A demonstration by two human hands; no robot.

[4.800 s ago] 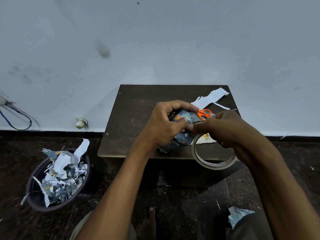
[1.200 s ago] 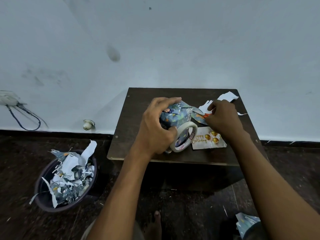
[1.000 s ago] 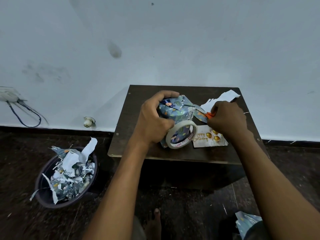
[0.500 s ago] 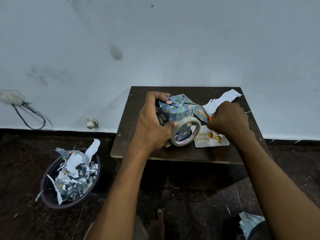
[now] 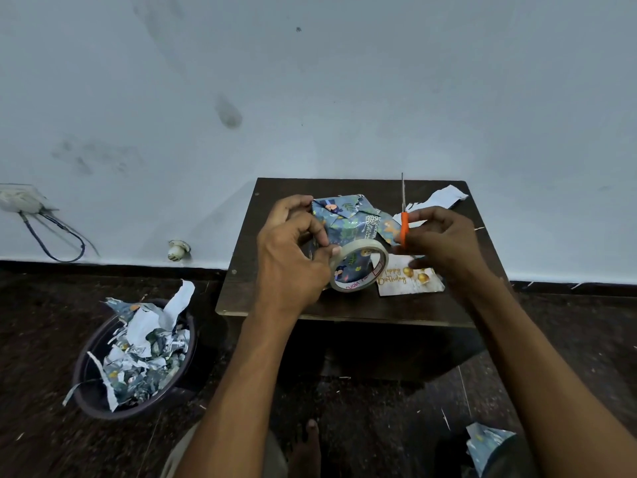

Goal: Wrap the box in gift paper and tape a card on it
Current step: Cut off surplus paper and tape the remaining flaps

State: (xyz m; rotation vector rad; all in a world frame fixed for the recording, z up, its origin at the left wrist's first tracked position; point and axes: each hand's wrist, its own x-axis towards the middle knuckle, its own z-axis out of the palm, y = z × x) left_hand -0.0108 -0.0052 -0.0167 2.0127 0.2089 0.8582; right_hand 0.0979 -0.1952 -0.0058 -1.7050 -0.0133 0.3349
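The box [image 5: 344,219], covered in blue patterned gift paper, stands on the dark wooden table [image 5: 275,208]. My left hand [image 5: 293,257] grips its left side, and its thumb pinches the rim of a tape roll [image 5: 358,269] leaning against the box front. My right hand [image 5: 444,246] holds orange-handled scissors [image 5: 404,222] upright, blades pointing away from me, just right of the box. A white "Happy Birthday" card [image 5: 406,281] with gold balloons lies flat on the table below my right hand.
White paper scraps [image 5: 437,200] lie at the table's back right. A dark bin [image 5: 100,398] full of paper scraps stands on the floor to the left. A piece of gift paper [image 5: 486,443] lies at the lower right. A socket with cables [image 5: 20,201] is on the wall.
My right hand has picked up the scissors from beside the box and raised them upright. My left hand keeps hold of the box and tape roll.
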